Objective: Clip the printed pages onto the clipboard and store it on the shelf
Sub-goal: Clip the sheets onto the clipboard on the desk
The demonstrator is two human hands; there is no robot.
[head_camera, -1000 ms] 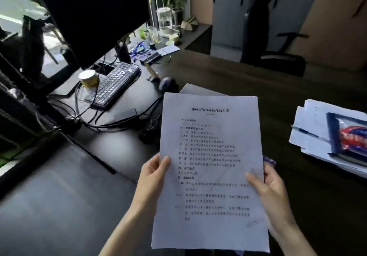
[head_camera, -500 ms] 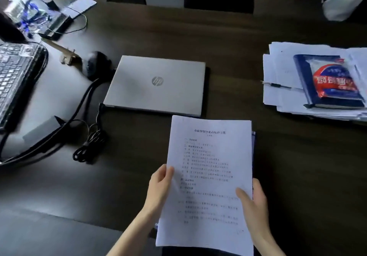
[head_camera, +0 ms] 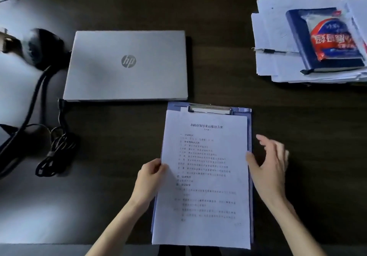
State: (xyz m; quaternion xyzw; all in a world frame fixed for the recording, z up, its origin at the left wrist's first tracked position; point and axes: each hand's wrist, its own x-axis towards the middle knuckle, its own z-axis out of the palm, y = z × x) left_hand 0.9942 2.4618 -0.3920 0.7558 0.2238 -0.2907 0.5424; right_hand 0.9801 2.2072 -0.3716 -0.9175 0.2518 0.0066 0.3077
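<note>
The printed pages (head_camera: 204, 176), white sheets with black text, lie on a blue clipboard (head_camera: 249, 128) on the dark wooden desk. Their top edge sits just below the clipboard's metal clip (head_camera: 209, 109). My left hand (head_camera: 150, 178) pinches the left edge of the pages near the middle. My right hand (head_camera: 268, 162) hovers open beside the clipboard's right edge, fingers spread, thumb close to the paper's edge. Only the clipboard's top and right border show; the rest is under the pages.
A shut silver laptop (head_camera: 127, 65) lies just beyond the clipboard to the left. A stack of papers (head_camera: 278, 37) with a blue book and a snack packet sits at the right rear. A black round device (head_camera: 41, 47) and coiled cables (head_camera: 57, 148) lie at left.
The pages came down from in front of me and now lie on the clipboard. My right hand has let go of the paper and opened beside it. The view tilted down to the desk.
</note>
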